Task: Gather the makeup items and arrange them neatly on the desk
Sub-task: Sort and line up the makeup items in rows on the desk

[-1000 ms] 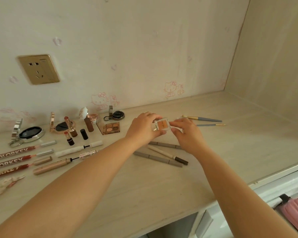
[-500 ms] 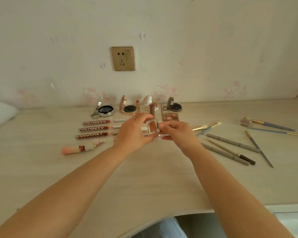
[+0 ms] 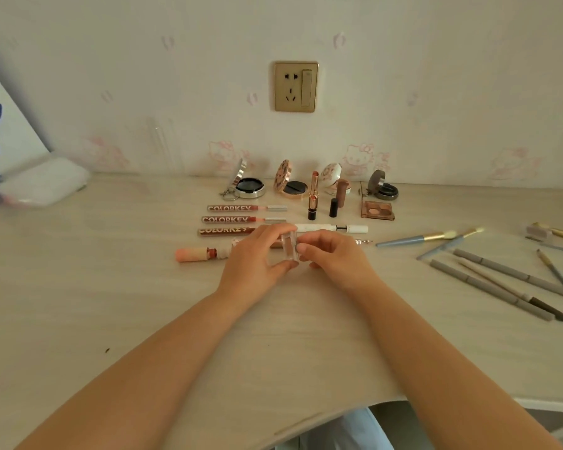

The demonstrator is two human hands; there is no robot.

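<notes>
The left hand [image 3: 257,254] grips a small clear case [image 3: 289,246], thumb beneath and fingers curled over its top. The right hand [image 3: 333,254] pinches the case's right edge with bent fingertips. Both forearms reach forward, meeting just above the tabletop [image 3: 111,303]. The case stands on edge, in front of the lip gloss tubes [image 3: 231,219].

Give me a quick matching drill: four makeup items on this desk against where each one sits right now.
Items:
1. small clear square case
2. three red COLORKEY lip gloss tubes
3. grey eyebrow pencils
4. brown eyeshadow palette

Places:
A. loose pile at right
B. flat, in front of the dark grey round compact
C. pinched between left hand and right hand
D. parallel row, left of centre

Pairs: 1-C, 2-D, 3-A, 4-B
</notes>
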